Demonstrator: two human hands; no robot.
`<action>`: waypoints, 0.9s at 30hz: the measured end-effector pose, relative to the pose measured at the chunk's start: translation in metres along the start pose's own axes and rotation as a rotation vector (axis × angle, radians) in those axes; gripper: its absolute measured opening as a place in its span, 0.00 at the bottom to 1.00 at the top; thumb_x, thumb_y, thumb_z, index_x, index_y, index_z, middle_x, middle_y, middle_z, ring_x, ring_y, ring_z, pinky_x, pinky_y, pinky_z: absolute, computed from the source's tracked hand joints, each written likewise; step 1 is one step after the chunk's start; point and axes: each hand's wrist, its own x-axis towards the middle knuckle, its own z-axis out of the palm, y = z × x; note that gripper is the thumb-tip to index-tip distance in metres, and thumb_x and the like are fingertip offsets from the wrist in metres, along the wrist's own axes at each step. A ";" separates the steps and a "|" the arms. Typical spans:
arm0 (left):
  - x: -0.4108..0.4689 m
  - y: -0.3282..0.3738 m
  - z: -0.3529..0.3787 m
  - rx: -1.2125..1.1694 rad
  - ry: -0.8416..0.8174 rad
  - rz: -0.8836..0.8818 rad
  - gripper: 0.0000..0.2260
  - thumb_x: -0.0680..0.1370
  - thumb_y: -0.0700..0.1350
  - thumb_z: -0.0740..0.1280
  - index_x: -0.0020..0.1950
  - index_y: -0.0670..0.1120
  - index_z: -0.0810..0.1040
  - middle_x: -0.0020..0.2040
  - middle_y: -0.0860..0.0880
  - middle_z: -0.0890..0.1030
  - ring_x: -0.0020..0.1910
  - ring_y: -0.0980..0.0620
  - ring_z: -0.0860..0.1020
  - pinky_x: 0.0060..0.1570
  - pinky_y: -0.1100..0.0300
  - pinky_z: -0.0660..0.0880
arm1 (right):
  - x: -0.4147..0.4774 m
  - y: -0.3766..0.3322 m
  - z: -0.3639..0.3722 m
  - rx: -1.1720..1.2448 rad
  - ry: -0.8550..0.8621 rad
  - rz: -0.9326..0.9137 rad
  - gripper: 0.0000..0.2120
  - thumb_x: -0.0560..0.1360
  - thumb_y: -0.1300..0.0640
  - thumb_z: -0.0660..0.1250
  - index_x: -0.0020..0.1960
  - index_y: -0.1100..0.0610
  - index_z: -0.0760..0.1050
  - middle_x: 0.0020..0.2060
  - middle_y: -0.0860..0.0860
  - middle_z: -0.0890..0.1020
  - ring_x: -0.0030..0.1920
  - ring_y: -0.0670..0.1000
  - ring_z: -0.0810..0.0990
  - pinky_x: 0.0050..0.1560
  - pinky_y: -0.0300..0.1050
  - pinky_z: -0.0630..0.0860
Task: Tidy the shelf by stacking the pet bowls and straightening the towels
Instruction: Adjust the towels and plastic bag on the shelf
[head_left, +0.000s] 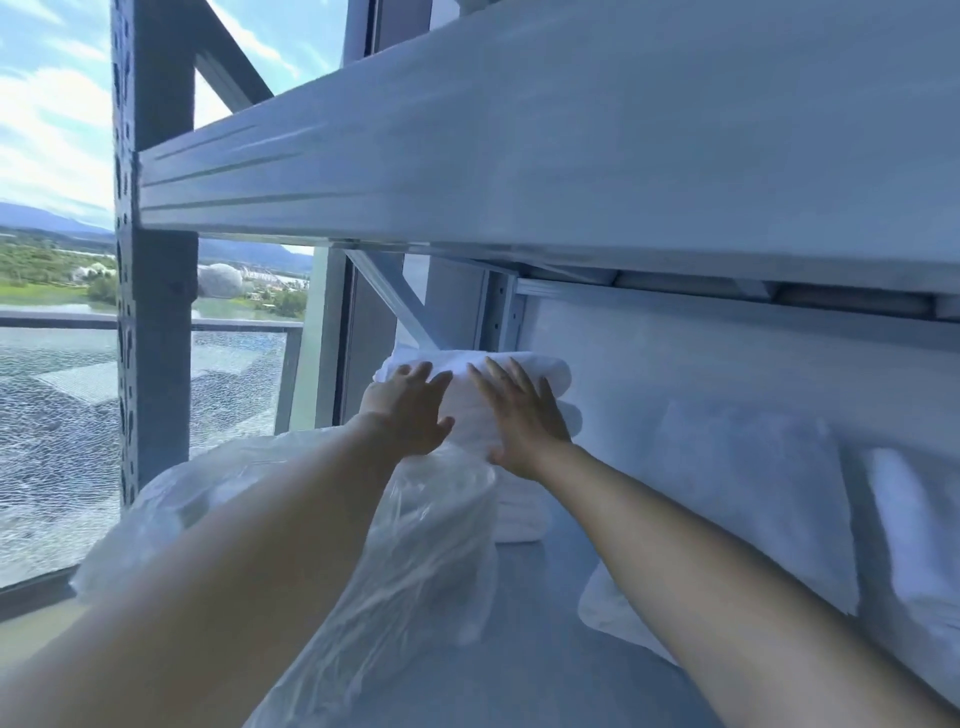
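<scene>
Both palms lie flat, fingers straight, gripping nothing: the left hand (410, 415) and right hand (522, 415) press the stack of folded white towels (470, 410) at the grey metal shelf's (545, 597) back left corner. Best approach: even pressure, squaring the edges, keeping clear of the crinkled clear plastic bag (415, 545).

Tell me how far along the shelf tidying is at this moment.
Nothing looks clearly finished. In hand: left hand and right hand press flat against the stack of white towels, squaring it. Left: no pet bowls are in view, so their stacking cannot be judged.
</scene>
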 end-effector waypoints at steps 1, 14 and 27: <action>0.000 -0.001 0.000 -0.003 -0.003 -0.008 0.27 0.77 0.58 0.59 0.73 0.51 0.57 0.72 0.48 0.62 0.71 0.46 0.60 0.59 0.47 0.71 | 0.002 -0.001 0.003 -0.002 0.002 0.011 0.50 0.70 0.50 0.71 0.75 0.48 0.35 0.76 0.46 0.44 0.75 0.54 0.42 0.72 0.60 0.51; -0.007 -0.003 -0.005 -0.025 0.001 0.002 0.25 0.78 0.54 0.59 0.73 0.50 0.58 0.72 0.47 0.60 0.70 0.45 0.61 0.58 0.46 0.72 | 0.001 0.024 0.019 0.021 0.081 -0.021 0.41 0.67 0.52 0.70 0.73 0.55 0.52 0.71 0.51 0.59 0.71 0.56 0.54 0.66 0.57 0.62; -0.005 0.002 -0.005 -0.065 0.007 0.076 0.20 0.80 0.47 0.56 0.72 0.51 0.59 0.75 0.51 0.52 0.69 0.45 0.65 0.56 0.47 0.73 | -0.006 0.057 0.015 0.053 0.060 -0.031 0.33 0.71 0.58 0.66 0.72 0.55 0.56 0.72 0.51 0.60 0.72 0.54 0.58 0.66 0.51 0.65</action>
